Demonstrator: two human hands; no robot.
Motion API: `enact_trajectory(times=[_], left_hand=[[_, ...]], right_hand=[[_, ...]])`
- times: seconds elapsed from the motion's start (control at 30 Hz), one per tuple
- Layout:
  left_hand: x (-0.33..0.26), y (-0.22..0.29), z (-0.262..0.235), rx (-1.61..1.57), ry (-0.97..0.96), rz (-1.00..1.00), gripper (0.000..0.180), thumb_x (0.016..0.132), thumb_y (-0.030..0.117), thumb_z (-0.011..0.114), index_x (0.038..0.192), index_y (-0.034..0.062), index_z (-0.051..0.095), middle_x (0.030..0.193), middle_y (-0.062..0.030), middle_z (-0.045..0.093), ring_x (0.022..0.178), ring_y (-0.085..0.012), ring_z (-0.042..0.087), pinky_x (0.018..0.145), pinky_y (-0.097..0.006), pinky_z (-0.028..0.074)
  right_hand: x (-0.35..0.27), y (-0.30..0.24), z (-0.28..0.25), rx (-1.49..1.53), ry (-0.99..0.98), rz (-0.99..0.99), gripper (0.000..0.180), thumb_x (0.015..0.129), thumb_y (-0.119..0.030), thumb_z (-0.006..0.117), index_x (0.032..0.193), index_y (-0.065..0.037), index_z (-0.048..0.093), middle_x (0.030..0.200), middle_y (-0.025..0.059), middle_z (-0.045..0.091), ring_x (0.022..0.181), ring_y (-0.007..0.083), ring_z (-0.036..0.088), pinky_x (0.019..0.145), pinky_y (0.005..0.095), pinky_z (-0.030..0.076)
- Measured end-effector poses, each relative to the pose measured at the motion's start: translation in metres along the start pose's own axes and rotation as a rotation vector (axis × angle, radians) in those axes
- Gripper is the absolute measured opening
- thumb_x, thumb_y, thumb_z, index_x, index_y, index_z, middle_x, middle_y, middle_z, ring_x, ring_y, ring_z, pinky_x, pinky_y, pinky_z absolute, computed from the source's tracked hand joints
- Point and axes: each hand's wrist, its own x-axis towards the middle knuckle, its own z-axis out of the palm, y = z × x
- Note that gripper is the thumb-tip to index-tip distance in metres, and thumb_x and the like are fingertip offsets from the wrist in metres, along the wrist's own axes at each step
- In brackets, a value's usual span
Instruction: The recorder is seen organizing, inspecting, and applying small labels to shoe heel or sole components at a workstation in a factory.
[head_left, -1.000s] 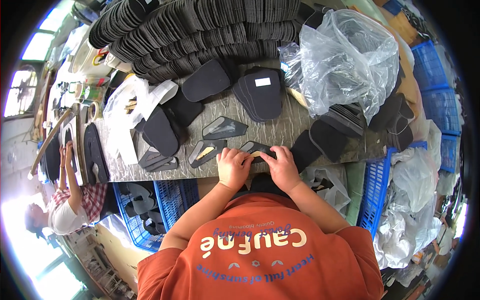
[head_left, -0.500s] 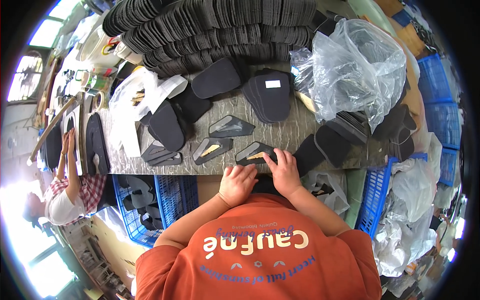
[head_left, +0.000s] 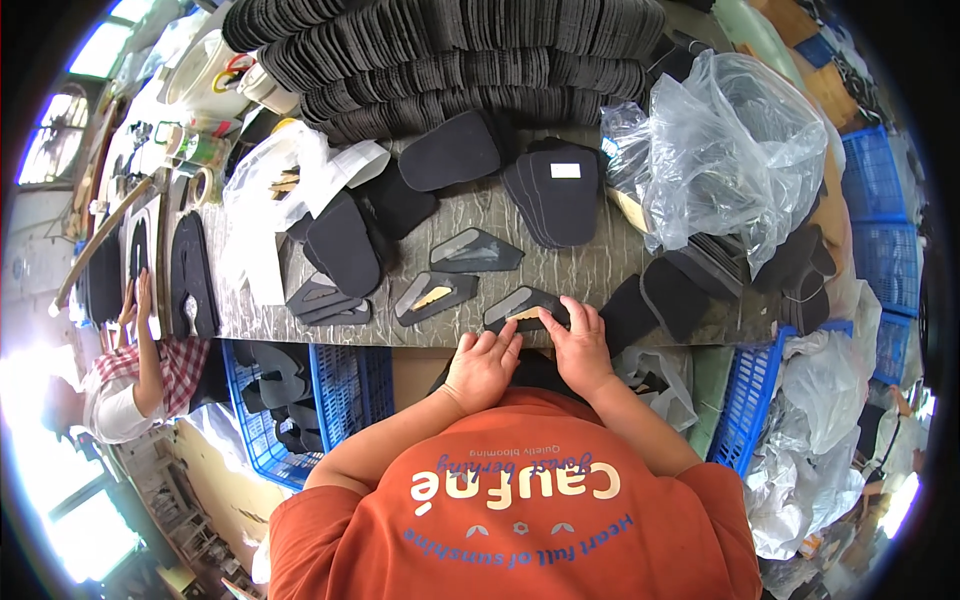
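A dark, pointed flat piece with a grey patch lies at the table's near edge, a tan strip along its near side. My right hand grips its right end, with the thumb by the strip and the other fingers bent over the edge. From the left, my left hand reaches to the near side, its fingers stretched out and slightly apart, one fingertip touching by the strip. Beyond lie a similar piece with a tan strip and one with only a grey patch.
Rows of black insole-shaped pads line the table's back. Loose black pads and a clear plastic bag lie nearer. Blue crates stand below the edge. At far left, a co-worker in a checked garment handles dark pieces.
My left hand has come up to the piece, a fingertip now by the tan strip. My right hand stays at its right end. The whole view has shifted slightly.
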Motion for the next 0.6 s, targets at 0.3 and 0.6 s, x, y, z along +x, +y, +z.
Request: enact_trajectory(times=[0.3,0.6], left_hand=[[0.044,-0.015,0.003,-0.195,0.149,-0.221,0.009,0.071,0.018,0.067,0.078,0.0131,0.063,0.079,0.0004,0.056,0.078,-0.0222,0.051,0.070,-0.038,0.037],[0.050,-0.013,0.012,-0.144,0.017,-0.341,0.007,0.070,0.019,0.068,0.072,0.0134,0.063,0.079,-0.0005,0.058,0.081,-0.0232,0.053,0.072,-0.038,0.038]], right_hand=[[-0.004,0.009,0.003,0.201,0.199,0.044,0.027,0.073,-0.004,0.064,0.099,-0.001,0.061,0.101,0.0119,0.054,0.094,0.0312,0.051,0.083,0.0390,0.044],[0.000,0.009,0.005,0.123,0.225,0.029,0.019,0.072,-0.004,0.061,0.090,-0.002,0.065,0.098,0.0099,0.055,0.090,0.0282,0.052,0.077,0.0376,0.044]])
